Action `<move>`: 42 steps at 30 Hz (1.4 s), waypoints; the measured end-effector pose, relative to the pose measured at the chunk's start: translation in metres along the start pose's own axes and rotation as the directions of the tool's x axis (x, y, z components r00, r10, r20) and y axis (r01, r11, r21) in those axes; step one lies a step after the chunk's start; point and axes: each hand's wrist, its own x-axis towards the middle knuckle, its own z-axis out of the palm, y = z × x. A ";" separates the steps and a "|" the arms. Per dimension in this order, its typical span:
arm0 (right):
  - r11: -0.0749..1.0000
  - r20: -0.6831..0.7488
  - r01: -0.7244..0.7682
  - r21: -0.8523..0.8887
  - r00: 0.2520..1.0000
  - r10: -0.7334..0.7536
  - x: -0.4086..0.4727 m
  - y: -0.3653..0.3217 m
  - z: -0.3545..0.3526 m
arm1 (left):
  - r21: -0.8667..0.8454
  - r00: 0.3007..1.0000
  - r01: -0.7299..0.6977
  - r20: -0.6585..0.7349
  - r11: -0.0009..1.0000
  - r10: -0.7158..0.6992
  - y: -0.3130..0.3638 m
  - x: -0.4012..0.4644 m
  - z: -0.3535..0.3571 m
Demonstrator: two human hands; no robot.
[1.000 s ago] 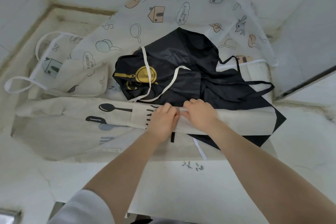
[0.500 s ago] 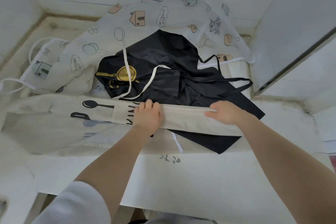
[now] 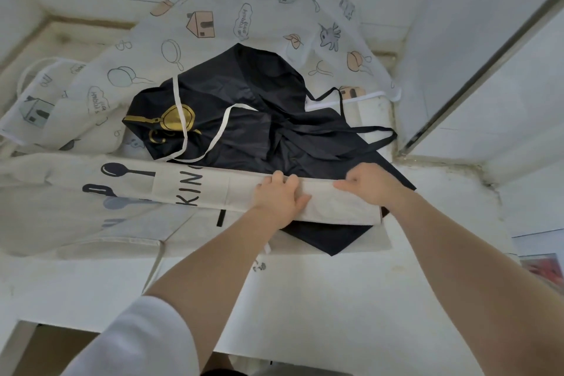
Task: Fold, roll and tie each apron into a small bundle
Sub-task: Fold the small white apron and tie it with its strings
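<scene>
We are early on. Our left hand [image 3: 279, 197] presses flat and our right hand [image 3: 367, 185] pinches the cream apron [image 3: 213, 189], folded long on the counter [image 3: 305, 299]. Nothing is rolled or tied. The black apron [image 3: 259, 119] waits behind. We read "KIN".

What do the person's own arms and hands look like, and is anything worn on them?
Both hands are bare: the left hand and right hand show no gloves, rings or watch. The left arm has a white sleeve pushed up above the elbow; the right arm is bare as far as the picture shows.
</scene>
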 end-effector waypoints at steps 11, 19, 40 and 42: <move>0.875 -0.215 -0.242 0.420 0.910 0.355 -0.021 0.024 0.015 | 0.075 0.994 -0.089 -0.054 0.993 0.093 0.020 -0.002 0.004; 0.772 -0.153 -0.216 0.598 0.915 0.374 -0.035 0.015 0.019 | 0.040 0.988 -0.154 0.009 0.987 0.154 0.044 -0.001 0.007; 0.433 0.014 -0.132 0.892 0.964 0.266 -0.007 -0.080 0.056 | -0.496 0.990 -0.084 -0.137 0.864 0.018 -0.024 -0.013 0.002; 0.658 -0.031 -0.087 0.748 0.986 0.165 -0.014 -0.078 0.060 | -0.630 0.981 -0.029 -0.166 0.776 -0.098 -0.031 -0.016 -0.002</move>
